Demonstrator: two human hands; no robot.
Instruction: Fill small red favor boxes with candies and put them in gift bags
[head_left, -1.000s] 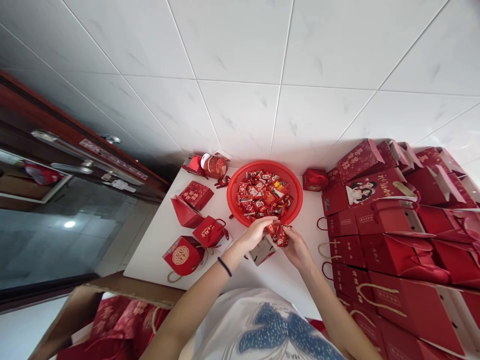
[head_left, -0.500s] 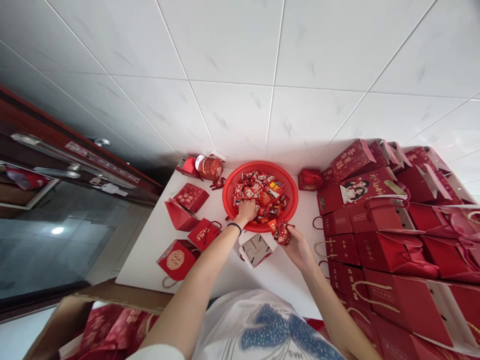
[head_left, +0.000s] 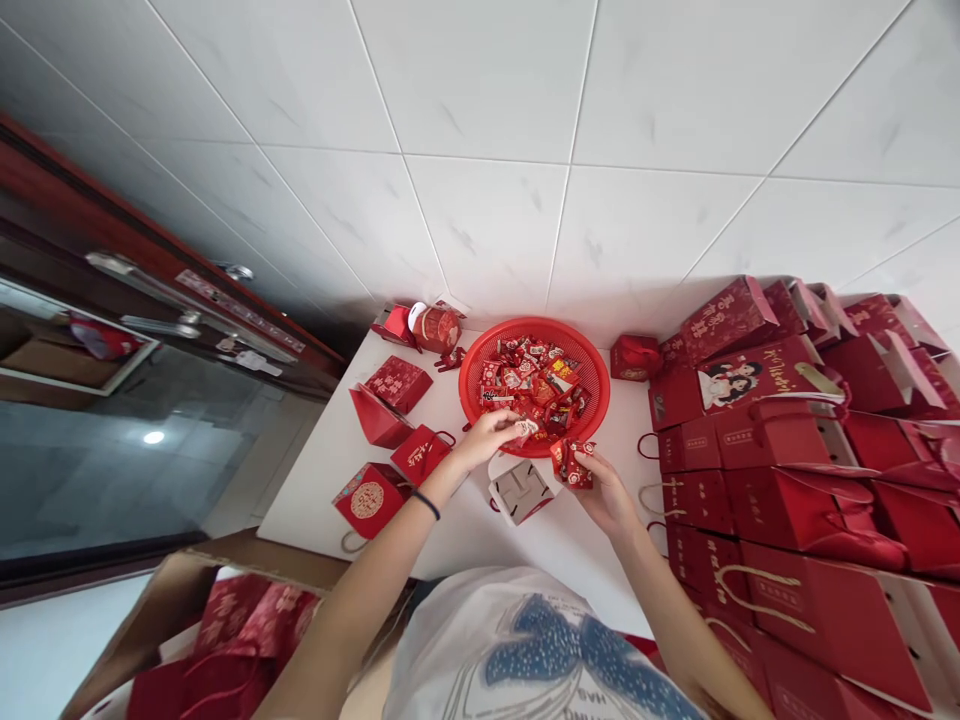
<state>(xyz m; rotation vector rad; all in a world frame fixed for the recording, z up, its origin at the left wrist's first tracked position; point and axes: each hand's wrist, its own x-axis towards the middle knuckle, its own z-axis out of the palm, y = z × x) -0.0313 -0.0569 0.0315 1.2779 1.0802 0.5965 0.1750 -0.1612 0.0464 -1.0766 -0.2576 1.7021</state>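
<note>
My left hand [head_left: 486, 437] pinches a wrapped candy [head_left: 524, 431], pale with red marks, over the front rim of the red plastic basket [head_left: 600, 372]. Loose red-wrapped candies [head_left: 536, 380] lie heaped inside that basket. To the right, my right hand [head_left: 604, 490] is closed around several red candy packets [head_left: 572, 464], just in front of the basket's rim. Between and below the two hands stands a small open box [head_left: 520, 490], its pale inside facing up and its thin red cord handle at one side.
Several small red gift boxes [head_left: 367, 500] stand on the left of the white table [head_left: 307, 470]. Rows of red gift bags [head_left: 750, 480] fill the right side. A cardboard carton [head_left: 142, 610] with red bags sits at lower left. A tiled wall [head_left: 487, 220] rises behind.
My left hand has come up out of the candy heap toward me, now with a candy in its fingers. My right hand still holds its packets near the basket rim. The view has shifted slightly.
</note>
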